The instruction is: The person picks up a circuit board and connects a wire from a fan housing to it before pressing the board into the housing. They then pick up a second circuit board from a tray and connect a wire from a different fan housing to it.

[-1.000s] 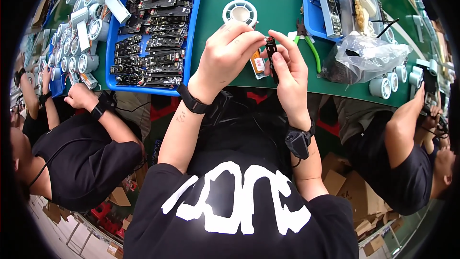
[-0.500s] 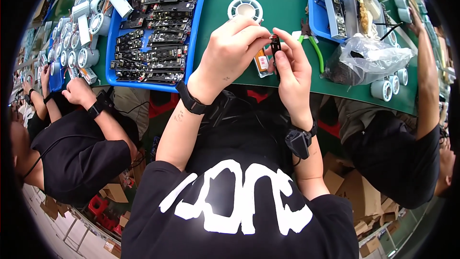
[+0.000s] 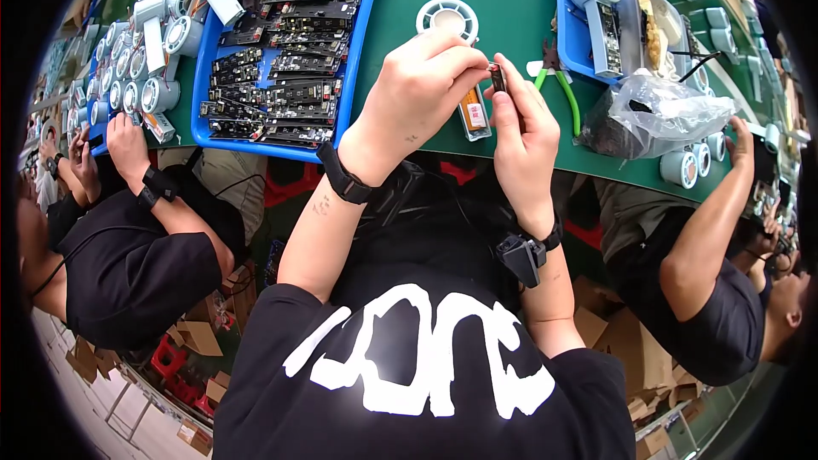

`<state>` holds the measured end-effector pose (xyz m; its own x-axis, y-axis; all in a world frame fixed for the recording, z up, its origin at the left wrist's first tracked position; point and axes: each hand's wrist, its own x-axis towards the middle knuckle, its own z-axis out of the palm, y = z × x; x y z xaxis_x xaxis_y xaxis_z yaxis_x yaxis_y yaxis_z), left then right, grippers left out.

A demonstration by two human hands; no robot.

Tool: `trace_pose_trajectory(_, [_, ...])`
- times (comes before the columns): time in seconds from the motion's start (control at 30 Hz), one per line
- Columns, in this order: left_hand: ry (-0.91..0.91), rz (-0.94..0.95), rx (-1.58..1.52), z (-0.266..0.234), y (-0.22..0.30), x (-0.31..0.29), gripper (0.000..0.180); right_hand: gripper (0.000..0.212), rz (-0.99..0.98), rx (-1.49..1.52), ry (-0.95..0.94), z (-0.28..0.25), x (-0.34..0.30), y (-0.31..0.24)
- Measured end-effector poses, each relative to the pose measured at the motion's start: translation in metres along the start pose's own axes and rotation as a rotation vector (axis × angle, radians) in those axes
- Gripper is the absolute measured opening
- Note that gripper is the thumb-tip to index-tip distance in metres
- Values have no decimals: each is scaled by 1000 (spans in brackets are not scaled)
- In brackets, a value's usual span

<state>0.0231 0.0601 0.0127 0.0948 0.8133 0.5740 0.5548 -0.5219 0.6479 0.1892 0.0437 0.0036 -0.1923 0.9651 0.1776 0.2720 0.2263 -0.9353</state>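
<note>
My right hand (image 3: 527,140) grips a small dark circuit board (image 3: 498,78) upright between thumb and fingers. Against the top end of that board, my left hand (image 3: 422,89) is closed in a pinch; whatever lies between its fingertips is too small to make out. Under both hands, a pale blue handheld fan (image 3: 446,17) lies on the table, its round head pointing away from me. Its open handle shows an orange battery (image 3: 473,111) with a white label. My left fingers hide the part between the head and handle.
A blue tray (image 3: 348,89) of several circuit boards stands left, beside piled fan housings (image 3: 159,95). Green-handled pliers (image 3: 567,98) lie right, near a clear plastic bag (image 3: 660,115) and another blue tray (image 3: 569,32). Co-workers sit on both sides, a hand (image 3: 128,149) reaching in at left.
The circuit board has turned slightly in my right hand, while my left hand keeps its pinch at the top end. The right co-worker's arm has come nearer, toward the plastic bag.
</note>
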Motion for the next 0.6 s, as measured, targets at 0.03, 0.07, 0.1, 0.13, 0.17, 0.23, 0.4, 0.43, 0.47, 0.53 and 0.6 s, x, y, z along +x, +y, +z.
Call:
trace_pose_trajectory(0.03, [3,1,-3,0,0,0,10,36,-28,-43,7,0,0,0])
trace_pose_trajectory(0.07, [4,0,-1,0,0,0,10,36,-29,-42,4,1,1,0])
trace_pose_trajectory(0.1, [6,0,3,1,0,0,10,35,-66,-71,23,2,1,0])
trace_pose_trajectory(0.13, [6,1,5,1,0,0,10,35,-102,-102,42,2,2,0])
trace_pose_trajectory(0.17, [7,1,6,1,1,0,10,35,-138,-132,62,2,2,0])
trace_pose_trajectory(0.23, [10,-2,-2,1,0,-2,10,35,-83,-98,18,-2,2,-4])
trace_pose_trajectory(0.4, [-12,-63,-62,-3,3,-3,13,35,-22,-13,-31,-5,6,-2])
trace_pose_trajectory(0.43, [-26,-93,-82,-4,3,-2,14,34,-45,-4,-14,-5,7,-1])
trace_pose_trajectory(0.47, [-24,-95,-78,-4,3,-3,14,34,-47,-1,-17,-5,7,0])
trace_pose_trajectory(0.53, [-45,-118,-73,-7,3,-2,13,35,-62,-70,-75,-8,8,2])
trace_pose_trajectory(0.6, [-51,-127,-58,-10,3,-1,13,36,-79,-95,-107,-11,10,0])
